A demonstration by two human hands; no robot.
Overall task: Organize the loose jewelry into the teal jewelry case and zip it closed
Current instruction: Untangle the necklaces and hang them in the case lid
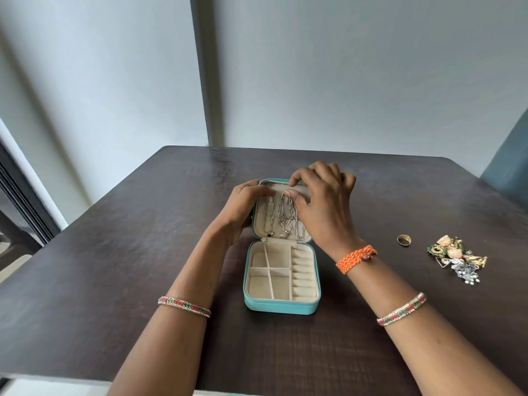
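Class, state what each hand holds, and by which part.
Left hand grips the teal case's open lid by its left edge; right hand pinches a necklace chain's top end.

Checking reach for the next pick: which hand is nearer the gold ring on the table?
Right. The right hand is at the case lid, left of the gold ring; the left hand holds the lid's far side, further away.

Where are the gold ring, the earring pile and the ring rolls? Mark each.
gold ring [403, 240], head view, on its band.
earring pile [457, 258], head view, pile's middle.
ring rolls [303, 275], head view, a middle roll.
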